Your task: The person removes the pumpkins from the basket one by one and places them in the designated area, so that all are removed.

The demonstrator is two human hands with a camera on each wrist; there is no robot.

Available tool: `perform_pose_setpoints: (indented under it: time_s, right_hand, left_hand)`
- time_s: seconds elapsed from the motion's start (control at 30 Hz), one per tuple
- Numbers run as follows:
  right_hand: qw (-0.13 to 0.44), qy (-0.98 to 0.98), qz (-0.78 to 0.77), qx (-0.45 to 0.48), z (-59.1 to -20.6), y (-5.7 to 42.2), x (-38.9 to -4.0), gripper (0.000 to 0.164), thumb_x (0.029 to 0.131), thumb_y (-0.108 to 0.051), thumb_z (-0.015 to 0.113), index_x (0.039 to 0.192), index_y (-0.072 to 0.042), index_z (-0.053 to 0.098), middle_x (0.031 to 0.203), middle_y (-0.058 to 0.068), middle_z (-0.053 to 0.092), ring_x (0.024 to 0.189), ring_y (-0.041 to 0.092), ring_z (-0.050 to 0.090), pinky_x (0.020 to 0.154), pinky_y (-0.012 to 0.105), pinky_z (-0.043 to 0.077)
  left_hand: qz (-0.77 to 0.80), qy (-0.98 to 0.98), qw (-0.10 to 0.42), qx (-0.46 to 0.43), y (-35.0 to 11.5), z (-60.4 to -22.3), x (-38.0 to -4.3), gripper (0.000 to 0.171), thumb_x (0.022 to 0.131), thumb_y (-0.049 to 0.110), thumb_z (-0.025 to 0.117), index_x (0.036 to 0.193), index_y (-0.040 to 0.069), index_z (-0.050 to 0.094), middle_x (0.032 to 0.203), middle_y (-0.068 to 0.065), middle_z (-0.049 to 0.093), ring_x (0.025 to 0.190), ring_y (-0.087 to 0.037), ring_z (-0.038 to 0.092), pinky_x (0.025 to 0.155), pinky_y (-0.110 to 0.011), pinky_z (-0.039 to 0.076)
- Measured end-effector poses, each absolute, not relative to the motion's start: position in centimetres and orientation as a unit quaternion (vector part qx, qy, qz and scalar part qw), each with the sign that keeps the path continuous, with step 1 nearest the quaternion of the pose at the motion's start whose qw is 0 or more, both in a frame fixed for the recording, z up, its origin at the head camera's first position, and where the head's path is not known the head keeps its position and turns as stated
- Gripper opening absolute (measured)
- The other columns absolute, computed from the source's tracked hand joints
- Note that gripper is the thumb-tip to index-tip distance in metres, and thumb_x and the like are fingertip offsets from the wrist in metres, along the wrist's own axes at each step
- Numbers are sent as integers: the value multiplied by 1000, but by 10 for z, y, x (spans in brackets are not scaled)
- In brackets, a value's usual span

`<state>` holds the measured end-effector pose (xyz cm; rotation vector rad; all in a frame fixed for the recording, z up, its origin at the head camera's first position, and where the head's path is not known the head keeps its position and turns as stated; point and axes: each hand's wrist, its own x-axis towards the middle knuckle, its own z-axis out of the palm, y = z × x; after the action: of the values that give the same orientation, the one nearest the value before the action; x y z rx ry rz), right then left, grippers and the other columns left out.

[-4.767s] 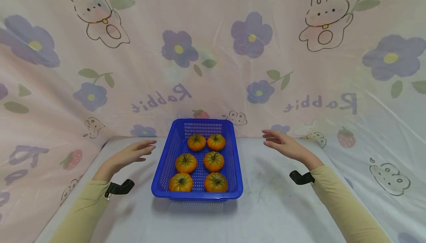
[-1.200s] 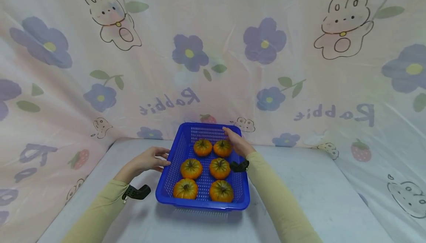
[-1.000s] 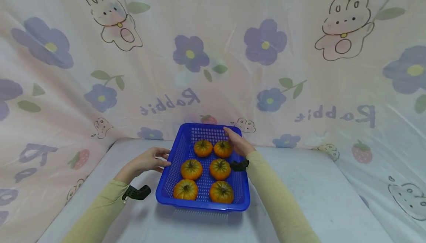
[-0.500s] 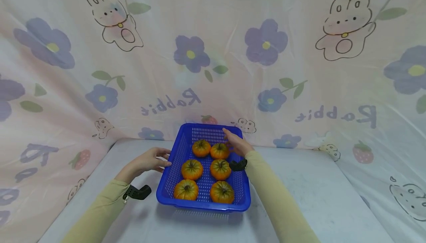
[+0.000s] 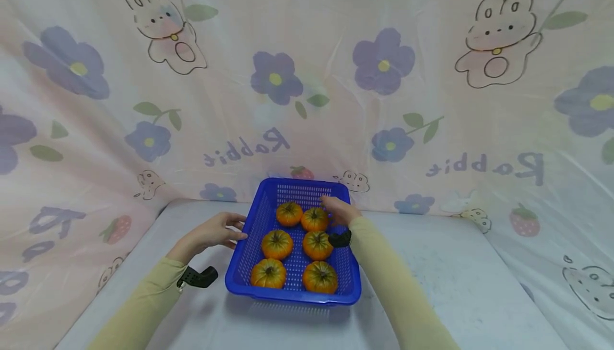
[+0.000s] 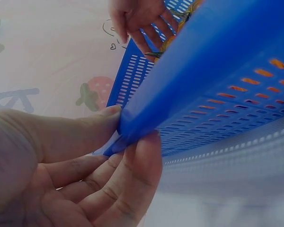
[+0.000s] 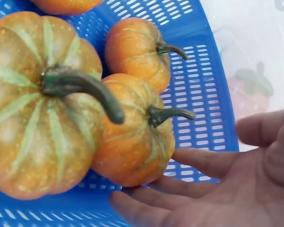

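A blue plastic basket (image 5: 292, 298) with perforated walls stands on the table, holding several small orange-green pumpkins. My left hand (image 5: 216, 231) grips its left rim; in the left wrist view the thumb presses against the fingers (image 6: 146, 151) with the rim between them. My right hand (image 5: 339, 210) reaches inside at the back right. In the right wrist view its extended fingers (image 7: 199, 161) touch the side and underside of the back right pumpkin (image 7: 135, 137). That pumpkin sits against the back left pumpkin (image 5: 289, 214). A larger-looking pumpkin (image 7: 23, 132) fills the foreground there.
The white table (image 5: 451, 275) extends to both sides of the basket. A curtain (image 5: 326, 83) printed with rabbits and flowers hangs behind it and along the sides. Black wrist cameras (image 5: 199, 277) jut from both forearms.
Both hands were apart from the basket at first, then came in to it. Lately my right hand has moved slightly nearer and the back right pumpkin has shifted left, against its neighbour.
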<state>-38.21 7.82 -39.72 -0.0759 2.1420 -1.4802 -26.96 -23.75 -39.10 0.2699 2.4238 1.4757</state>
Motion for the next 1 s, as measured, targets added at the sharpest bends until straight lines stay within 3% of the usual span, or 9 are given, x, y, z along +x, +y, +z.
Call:
perform_pose_setpoints:
  time_s: [0.13, 1.0]
  right_hand:
    - [275, 799, -534, -36, -399, 75, -379, 47, 98, -13, 34, 138, 13, 34, 145, 31, 30, 132, 49, 29, 104, 62, 26]
    - [236, 835, -495, -40, -410, 73, -374, 43, 95, -3, 50, 135, 12, 40, 130, 25, 47, 119, 38, 48, 96, 55, 41]
  left_hand:
    - [511, 842, 145, 92, -238, -392, -270, 54, 90, 7, 65, 134, -13, 41, 104, -16, 57, 85, -23, 64, 74, -39, 56]
    - [524, 833, 143, 106, -239, -395, -270, 55, 90, 8, 66, 134, -13, 40, 104, -18, 57, 84, -23, 64, 73, -40, 56]
